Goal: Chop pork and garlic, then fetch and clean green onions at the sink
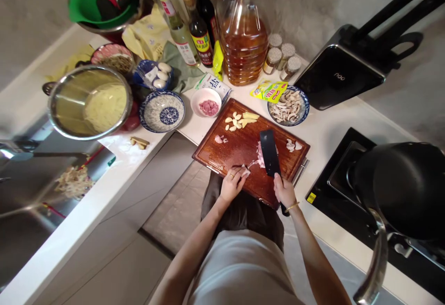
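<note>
My right hand (285,191) is wrapped round the handle of a black cleaver (269,152). Its blade lies over a heap of pale pink chopped meat (260,157) on the wooden cutting board (239,142). At the board's near edge my left hand (233,182) has its fingers closed on a pale scrap of meat (245,171). Garlic cloves (235,122) and ginger pieces (249,118) sit at the far side of the board. A small bit of pink meat (219,139) is at the left, some whitish scraps (294,145) at the right.
Behind the board stand a bowl of red meat (207,103), a bowl of sliced mushrooms (288,105) and a large oil jug (242,41). A knife block (342,71) and a wok (406,189) on the stove are right. A steel pot (59,105) and the sink (31,193) are left.
</note>
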`<action>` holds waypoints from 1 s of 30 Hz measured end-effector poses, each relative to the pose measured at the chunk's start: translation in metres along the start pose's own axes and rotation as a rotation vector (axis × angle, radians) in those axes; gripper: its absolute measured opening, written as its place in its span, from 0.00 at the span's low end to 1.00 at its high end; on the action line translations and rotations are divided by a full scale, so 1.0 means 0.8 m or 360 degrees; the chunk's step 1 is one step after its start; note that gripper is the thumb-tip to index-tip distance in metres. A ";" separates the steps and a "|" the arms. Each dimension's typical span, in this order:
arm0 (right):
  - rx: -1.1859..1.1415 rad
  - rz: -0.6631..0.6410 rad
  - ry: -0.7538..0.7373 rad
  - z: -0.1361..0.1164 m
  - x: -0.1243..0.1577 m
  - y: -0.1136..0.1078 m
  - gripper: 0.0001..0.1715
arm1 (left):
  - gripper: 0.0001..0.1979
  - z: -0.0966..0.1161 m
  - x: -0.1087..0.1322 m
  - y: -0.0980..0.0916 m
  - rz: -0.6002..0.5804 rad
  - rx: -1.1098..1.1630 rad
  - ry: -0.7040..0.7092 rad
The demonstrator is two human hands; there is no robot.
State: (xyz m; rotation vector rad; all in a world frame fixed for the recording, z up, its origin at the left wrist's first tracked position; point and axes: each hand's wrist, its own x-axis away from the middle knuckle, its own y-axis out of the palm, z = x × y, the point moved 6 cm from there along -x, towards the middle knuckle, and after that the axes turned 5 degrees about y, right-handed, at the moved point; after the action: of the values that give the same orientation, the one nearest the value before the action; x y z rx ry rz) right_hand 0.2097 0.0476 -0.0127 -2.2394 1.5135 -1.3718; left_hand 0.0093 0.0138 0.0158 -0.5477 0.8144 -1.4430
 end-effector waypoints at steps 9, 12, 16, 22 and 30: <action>0.0620 -0.0033 -0.0150 -0.035 0.056 0.043 0.28 | 0.08 -0.004 0.003 0.009 -0.0006 -0.0142 0.0018; 0.0647 -0.0063 -0.0148 -0.035 0.057 0.048 0.27 | 0.06 -0.006 0.002 0.012 -0.0005 -0.0172 0.0013; 0.0573 -0.0094 -0.0147 -0.040 0.053 0.048 0.27 | 0.05 -0.008 0.002 0.017 -0.0039 -0.0189 0.0019; 0.0554 -0.0092 -0.0057 -0.058 0.035 0.054 0.27 | 0.05 -0.018 0.006 0.025 -0.0053 -0.0290 -0.0028; 0.0394 -0.0055 0.0017 -0.037 0.045 0.062 0.26 | 0.04 -0.024 0.005 0.031 -0.0036 -0.0287 -0.0013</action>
State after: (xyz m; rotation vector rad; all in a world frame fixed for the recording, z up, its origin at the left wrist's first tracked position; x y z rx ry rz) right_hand 0.1580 0.0055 0.0004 -2.1181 1.2349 -1.4910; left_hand 0.0102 0.0147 -0.0159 -0.7011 0.9399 -1.3948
